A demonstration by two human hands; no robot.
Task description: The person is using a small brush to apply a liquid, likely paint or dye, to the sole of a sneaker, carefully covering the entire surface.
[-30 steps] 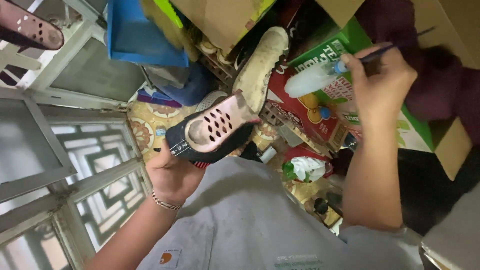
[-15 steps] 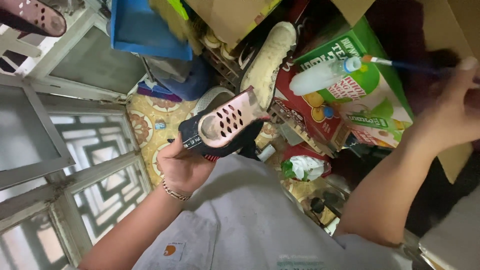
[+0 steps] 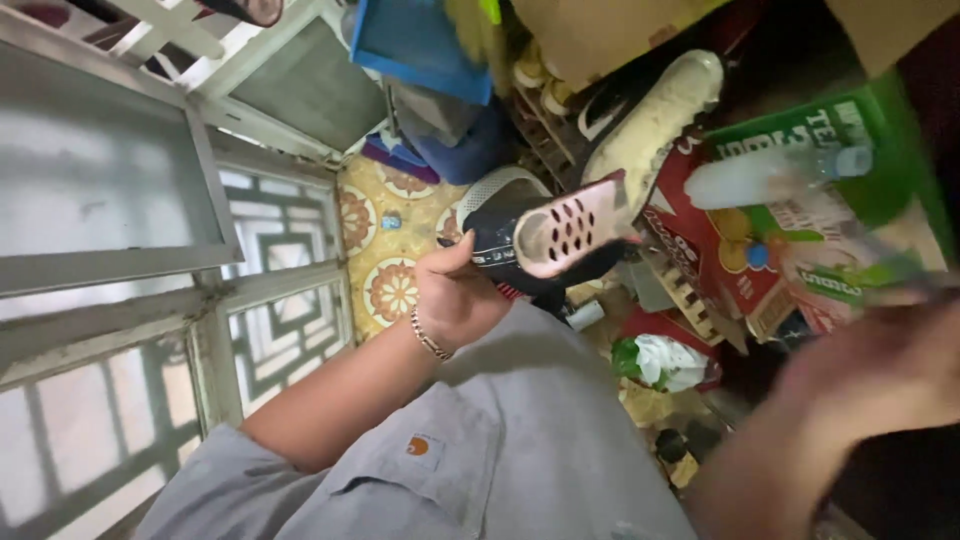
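Left hand [image 3: 460, 300] gripped pink-soled black shoe [image 3: 555, 235], sole up | right hand [image 3: 880, 375] blurred, finger state unreadable | white bottle [image 3: 770, 175] lay on carton [image 3: 800, 240].

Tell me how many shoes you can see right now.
3. A black shoe with a pink perforated sole in the left hand; a dirty cream shoe on the clutter behind; another sole at the top edge. More may be hidden.
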